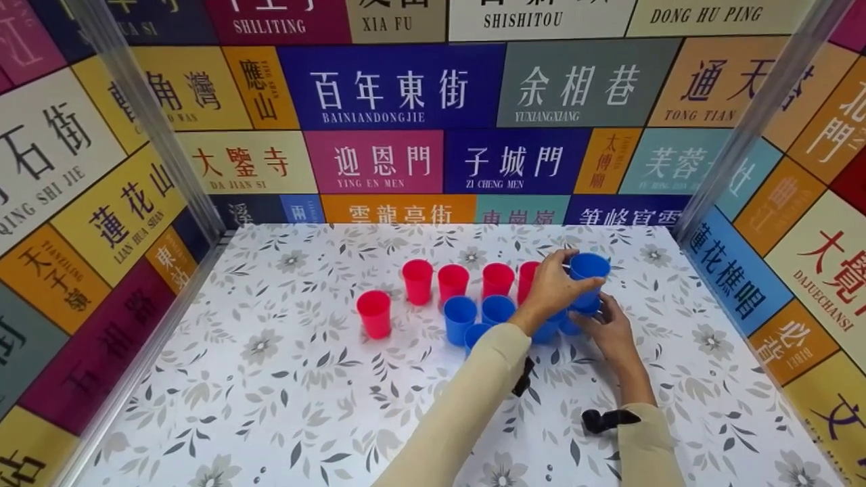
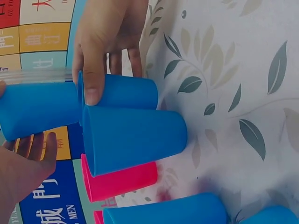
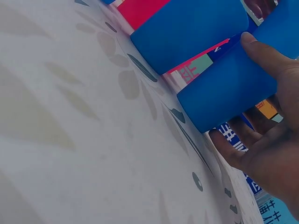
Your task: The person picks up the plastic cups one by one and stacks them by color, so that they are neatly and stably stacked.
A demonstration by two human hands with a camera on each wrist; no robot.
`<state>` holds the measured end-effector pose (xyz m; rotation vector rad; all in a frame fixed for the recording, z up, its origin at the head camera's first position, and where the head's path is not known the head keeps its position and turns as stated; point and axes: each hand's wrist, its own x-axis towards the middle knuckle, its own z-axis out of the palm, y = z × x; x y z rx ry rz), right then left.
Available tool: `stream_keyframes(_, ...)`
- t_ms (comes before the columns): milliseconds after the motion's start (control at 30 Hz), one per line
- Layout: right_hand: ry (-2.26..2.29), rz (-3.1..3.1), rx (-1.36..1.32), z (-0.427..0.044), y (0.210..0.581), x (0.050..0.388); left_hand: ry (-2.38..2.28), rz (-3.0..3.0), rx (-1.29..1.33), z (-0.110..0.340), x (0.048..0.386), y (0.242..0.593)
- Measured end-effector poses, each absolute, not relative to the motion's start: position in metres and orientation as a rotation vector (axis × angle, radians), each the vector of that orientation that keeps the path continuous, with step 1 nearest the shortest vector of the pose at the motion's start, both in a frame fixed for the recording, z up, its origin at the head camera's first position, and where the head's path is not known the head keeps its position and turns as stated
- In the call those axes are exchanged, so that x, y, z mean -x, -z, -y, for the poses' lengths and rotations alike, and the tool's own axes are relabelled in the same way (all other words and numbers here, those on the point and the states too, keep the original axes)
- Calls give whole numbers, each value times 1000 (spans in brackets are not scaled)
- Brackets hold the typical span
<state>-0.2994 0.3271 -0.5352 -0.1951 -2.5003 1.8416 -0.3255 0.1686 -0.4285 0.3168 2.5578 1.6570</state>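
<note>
My left hand (image 1: pixel 556 289) grips a blue cup (image 1: pixel 590 268) raised off the table, thumb on one side and fingers on the other. Directly under it a second blue cup (image 2: pixel 126 91) stands on the table, held near its rim by my right hand (image 1: pixel 612 331). In the left wrist view the raised cup's base meets the lower cup's rim; whether it sits inside cannot be seen. Close beside the lower cup stands another blue cup (image 2: pixel 135 140), partly hidden by my left arm in the head view.
More blue cups (image 1: pixel 460 321) stand left of my hands, some behind my left sleeve. Behind them is a row of red cups (image 1: pixel 417 283), with one red cup (image 1: pixel 373 314) apart at left. Patterned walls (image 1: pixel 392 88) enclose the flowered tabletop (image 1: pixel 304 406).
</note>
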Motion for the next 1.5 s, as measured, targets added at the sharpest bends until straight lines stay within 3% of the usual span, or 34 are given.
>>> stream_keyframes(800,-1856,2461,156,-326,538,296,-1702,-2464,-526,-142,322,429)
stream_keyframes(1500,-1840,2475,202,-323,535,297,-2020,-2293,-724,-52,315,403)
